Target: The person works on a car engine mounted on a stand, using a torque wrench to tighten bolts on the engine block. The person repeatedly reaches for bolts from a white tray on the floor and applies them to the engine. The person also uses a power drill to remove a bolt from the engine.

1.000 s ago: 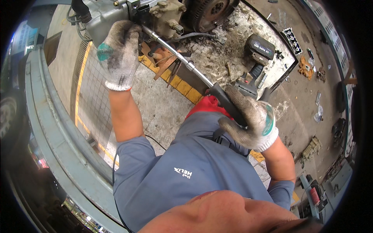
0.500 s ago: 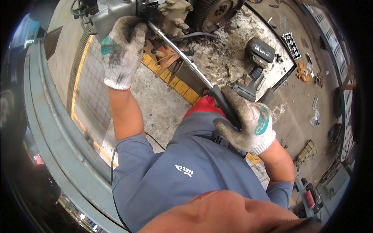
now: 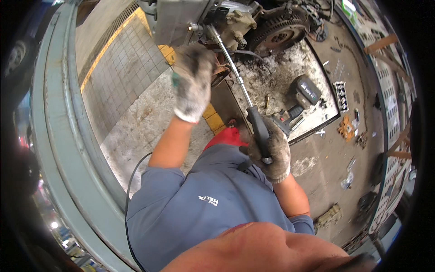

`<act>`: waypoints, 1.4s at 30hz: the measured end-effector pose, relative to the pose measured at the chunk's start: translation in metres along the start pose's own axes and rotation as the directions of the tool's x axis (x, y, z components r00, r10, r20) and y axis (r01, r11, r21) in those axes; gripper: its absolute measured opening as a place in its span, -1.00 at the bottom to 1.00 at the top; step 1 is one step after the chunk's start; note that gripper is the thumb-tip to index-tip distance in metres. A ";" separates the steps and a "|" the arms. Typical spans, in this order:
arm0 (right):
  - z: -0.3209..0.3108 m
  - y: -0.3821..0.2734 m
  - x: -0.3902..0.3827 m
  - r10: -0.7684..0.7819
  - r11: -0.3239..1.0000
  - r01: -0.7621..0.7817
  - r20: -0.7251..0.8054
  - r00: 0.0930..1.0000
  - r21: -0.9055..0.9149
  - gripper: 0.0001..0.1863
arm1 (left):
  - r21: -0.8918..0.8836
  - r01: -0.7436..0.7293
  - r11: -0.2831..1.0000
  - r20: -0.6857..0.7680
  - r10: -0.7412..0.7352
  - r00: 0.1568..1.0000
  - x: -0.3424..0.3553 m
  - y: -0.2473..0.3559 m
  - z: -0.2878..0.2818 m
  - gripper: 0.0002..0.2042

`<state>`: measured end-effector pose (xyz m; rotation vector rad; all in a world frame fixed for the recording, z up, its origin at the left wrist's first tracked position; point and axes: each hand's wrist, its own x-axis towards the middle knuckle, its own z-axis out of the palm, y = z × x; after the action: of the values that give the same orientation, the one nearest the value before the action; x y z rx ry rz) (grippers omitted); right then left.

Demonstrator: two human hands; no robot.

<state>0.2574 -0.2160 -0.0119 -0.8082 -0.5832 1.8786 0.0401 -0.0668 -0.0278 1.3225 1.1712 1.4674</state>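
Note:
My gloved right hand (image 3: 277, 156) is wrapped round the black handle of a socket wrench (image 3: 241, 84) with a long, stepped chrome shaft. The shaft slants up and left, and its far end is at a dirty engine (image 3: 236, 28), beside a grey metal housing (image 3: 179, 20). A small shiny metal cylinder (image 3: 195, 27) sticks out by that end. My gloved left hand (image 3: 192, 81) is raised just left of the shaft, below the cylinder. Motion smears its fingers, so their pose is unclear.
A cordless impact wrench (image 3: 295, 110) lies on a grimy white tray (image 3: 317, 68) to the right. A toothed flywheel (image 3: 281, 35) stands at the back. Loose parts and an orange cloth-like piece (image 3: 345, 128) lie on the floor. A grey-green beam (image 3: 56, 127) runs along the left.
My left hand has come away from the upper end of the wrench, lower in the picture. My right hand has moved down and left, still on the handle, and the view has shifted.

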 end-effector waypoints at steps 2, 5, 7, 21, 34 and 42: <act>-0.002 -0.020 0.008 -0.317 0.698 0.336 0.148 0.937 -0.632 -0.18 | -0.320 0.235 0.918 0.105 -0.212 0.972 -0.037 -0.016 0.014 -0.52; 0.012 -0.048 0.005 -0.247 -0.202 0.223 0.269 0.931 -0.954 -0.23 | -0.297 0.056 0.953 0.282 0.031 0.959 -0.065 -0.019 0.037 -0.55; 0.011 -0.048 0.006 -0.286 -0.138 0.314 0.342 0.895 -0.939 -0.27 | -0.169 -0.007 0.986 0.277 0.054 0.959 -0.071 -0.011 0.051 -0.60; -0.021 0.006 0.005 0.030 0.997 -0.034 0.064 0.997 0.063 -0.44 | -0.555 0.314 0.770 0.010 -0.371 0.929 -0.071 0.008 0.092 -0.80; 0.028 -0.054 -0.007 -0.175 -0.010 0.155 0.155 0.972 -0.988 -0.32 | -0.845 0.339 0.413 0.135 -0.450 0.883 -0.065 0.034 0.099 -0.87; -0.016 -0.006 0.007 -0.274 0.630 0.266 0.112 0.955 -0.730 -0.36 | -0.744 0.351 0.568 0.060 -0.467 0.882 -0.066 0.026 0.096 -0.84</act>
<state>0.2702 -0.2063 -0.0206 -1.1619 -1.4403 1.3168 0.1435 -0.1259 -0.0160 0.3340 0.7354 1.4492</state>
